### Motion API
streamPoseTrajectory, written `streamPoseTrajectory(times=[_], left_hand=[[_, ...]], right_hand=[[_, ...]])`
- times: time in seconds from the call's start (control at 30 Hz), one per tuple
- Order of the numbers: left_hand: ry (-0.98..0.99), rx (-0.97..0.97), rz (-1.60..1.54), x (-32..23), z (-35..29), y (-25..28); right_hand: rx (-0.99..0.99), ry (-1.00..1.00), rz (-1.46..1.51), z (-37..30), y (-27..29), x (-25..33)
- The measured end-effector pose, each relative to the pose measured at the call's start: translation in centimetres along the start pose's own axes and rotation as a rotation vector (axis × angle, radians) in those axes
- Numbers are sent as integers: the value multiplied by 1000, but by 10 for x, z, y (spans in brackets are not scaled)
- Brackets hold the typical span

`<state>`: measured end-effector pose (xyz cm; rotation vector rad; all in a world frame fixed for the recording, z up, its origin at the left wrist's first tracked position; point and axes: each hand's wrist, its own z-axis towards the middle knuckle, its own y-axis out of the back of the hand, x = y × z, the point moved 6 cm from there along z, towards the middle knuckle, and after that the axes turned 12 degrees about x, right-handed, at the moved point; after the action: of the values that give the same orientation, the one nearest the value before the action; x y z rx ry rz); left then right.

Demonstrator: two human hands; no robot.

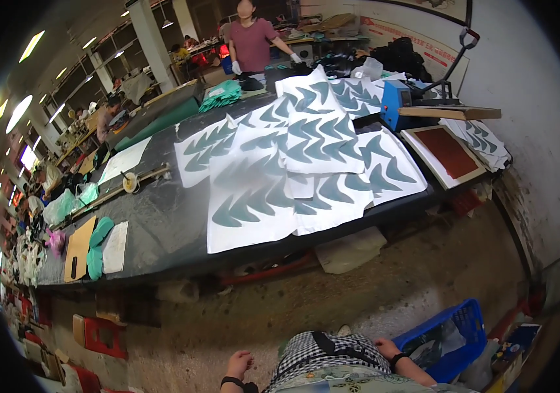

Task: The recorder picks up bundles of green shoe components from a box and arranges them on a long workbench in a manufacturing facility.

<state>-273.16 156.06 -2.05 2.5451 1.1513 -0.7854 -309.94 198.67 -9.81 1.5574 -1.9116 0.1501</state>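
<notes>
While both hands rest empty at the near edge, the left hand [239,362] loosely curled and the right hand [384,347] relaxed beside a blue plastic crate [469,327], the white sheets printed with green fin shapes [280,190] lie overlapped on the dark bench [162,223], well apart. They look light, limp and slippery; lift by a free corner.

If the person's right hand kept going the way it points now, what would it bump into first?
The right hand rests at the hip, apparently pointing down and to the person's right. The first thing that way is probably the blue plastic crate on the floor beside them, though depth is hard to judge.
</notes>
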Motion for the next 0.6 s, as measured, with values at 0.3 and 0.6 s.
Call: streamPoseTrajectory(times=[0.3, 0.6], left_hand=[[-19, 19, 112, -29, -1, -79], [31, -26, -2, 47, -47, -75]], right_hand=[[82, -94, -22, -14, 40, -49], [241, -81, -210, 28, 58, -58]])
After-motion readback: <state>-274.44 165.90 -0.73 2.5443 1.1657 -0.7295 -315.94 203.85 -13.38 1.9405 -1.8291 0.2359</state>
